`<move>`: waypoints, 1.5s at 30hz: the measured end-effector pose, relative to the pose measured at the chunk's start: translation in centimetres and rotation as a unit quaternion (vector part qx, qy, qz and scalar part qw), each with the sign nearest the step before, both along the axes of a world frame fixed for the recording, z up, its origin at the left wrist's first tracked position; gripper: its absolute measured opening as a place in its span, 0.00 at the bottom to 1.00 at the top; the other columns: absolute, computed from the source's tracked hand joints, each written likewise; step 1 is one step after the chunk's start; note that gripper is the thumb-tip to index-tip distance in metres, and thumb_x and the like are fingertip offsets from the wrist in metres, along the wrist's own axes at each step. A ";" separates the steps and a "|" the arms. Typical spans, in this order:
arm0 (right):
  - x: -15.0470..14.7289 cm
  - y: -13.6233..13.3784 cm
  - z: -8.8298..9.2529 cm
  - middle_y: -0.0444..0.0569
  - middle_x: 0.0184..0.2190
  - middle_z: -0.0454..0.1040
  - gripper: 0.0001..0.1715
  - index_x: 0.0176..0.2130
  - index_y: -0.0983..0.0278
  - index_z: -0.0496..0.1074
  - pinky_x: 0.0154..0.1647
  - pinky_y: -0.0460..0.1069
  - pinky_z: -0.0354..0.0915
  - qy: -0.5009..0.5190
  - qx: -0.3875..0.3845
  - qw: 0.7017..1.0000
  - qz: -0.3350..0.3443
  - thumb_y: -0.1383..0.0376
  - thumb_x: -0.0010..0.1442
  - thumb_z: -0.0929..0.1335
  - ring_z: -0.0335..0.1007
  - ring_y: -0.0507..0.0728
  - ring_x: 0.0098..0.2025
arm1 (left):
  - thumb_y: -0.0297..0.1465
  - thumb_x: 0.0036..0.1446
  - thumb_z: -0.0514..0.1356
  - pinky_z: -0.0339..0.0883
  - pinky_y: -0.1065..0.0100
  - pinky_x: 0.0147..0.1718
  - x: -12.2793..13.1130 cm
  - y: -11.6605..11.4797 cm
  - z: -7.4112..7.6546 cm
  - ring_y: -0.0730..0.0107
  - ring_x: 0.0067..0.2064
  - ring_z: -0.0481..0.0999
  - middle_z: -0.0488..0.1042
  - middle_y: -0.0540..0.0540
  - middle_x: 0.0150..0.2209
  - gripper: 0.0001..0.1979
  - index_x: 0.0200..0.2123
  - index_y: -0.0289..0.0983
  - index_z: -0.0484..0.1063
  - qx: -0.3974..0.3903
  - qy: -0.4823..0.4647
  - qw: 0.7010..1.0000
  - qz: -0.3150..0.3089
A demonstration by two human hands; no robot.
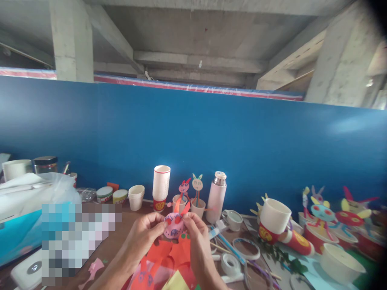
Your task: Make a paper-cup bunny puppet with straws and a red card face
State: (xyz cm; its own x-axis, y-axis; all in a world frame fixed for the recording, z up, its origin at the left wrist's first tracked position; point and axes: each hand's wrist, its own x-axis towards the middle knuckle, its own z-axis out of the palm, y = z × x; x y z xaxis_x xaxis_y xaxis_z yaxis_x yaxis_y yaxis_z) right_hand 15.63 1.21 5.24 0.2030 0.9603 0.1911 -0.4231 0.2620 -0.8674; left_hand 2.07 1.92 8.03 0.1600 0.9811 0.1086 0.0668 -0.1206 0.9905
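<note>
Between my two hands is a round pink paper face (173, 226) with red eyes, drawn lashes and a dark mouth. Fingers and thumb of my left hand (148, 230) pinch its left edge. At its upper right edge, my right hand (196, 231) grips it, close to an orange-red paper ear (186, 208). Below the hands lie red paper pieces (160, 251), a yellow sheet (176, 281) and a pink paper with a drawn face (145, 279).
Behind the hands stand stacked paper cups (161, 183), cups with paper figures (198, 207) and a pink thermos (216, 199). Tape rolls (230, 264) and sticks lie right, before more cups and paper creatures (323, 213). A plastic bag (60, 187) is left.
</note>
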 end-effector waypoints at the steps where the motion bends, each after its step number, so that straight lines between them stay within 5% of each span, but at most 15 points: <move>1: 0.0 0.0 0.1 0.39 0.15 0.65 0.12 0.22 0.65 0.65 0.20 0.41 0.54 0.000 -0.001 1.000 0.000 0.60 0.49 0.68 0.56 0.47 0.18 | 0.38 0.44 0.60 0.56 0.74 0.20 0.0 0.0 0.1 0.74 0.20 0.65 0.69 0.52 0.17 0.12 0.22 0.34 0.68 -0.001 0.000 1.000 -0.001; 16: -0.6 -0.5 0.0 0.43 0.16 0.68 0.14 0.22 0.67 0.68 0.23 0.43 0.58 -0.058 0.033 0.997 0.026 0.59 0.51 0.67 0.60 0.49 0.19 | 0.41 0.43 0.61 0.60 0.72 0.23 0.4 -0.7 0.6 0.71 0.24 0.69 0.72 0.48 0.21 0.16 0.28 0.33 0.73 -0.005 -0.031 0.999 -0.016; 45: -0.3 -0.2 -0.3 0.40 0.17 0.62 0.09 0.20 0.64 0.63 0.23 0.43 0.56 0.041 -0.038 0.998 0.038 0.63 0.47 0.65 0.56 0.48 0.19 | 0.38 0.45 0.60 0.60 0.74 0.24 0.4 -0.8 0.3 0.70 0.25 0.69 0.72 0.50 0.21 0.12 0.23 0.35 0.71 0.069 0.006 0.998 0.001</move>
State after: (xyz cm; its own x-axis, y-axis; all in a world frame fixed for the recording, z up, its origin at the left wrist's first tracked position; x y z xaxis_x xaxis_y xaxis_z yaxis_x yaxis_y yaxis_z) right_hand 15.32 1.05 4.93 0.1418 0.9846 0.1028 -0.5099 0.1616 -0.8449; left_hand 2.52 1.11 8.32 0.1602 0.9573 0.2406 0.0781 -0.2553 0.9637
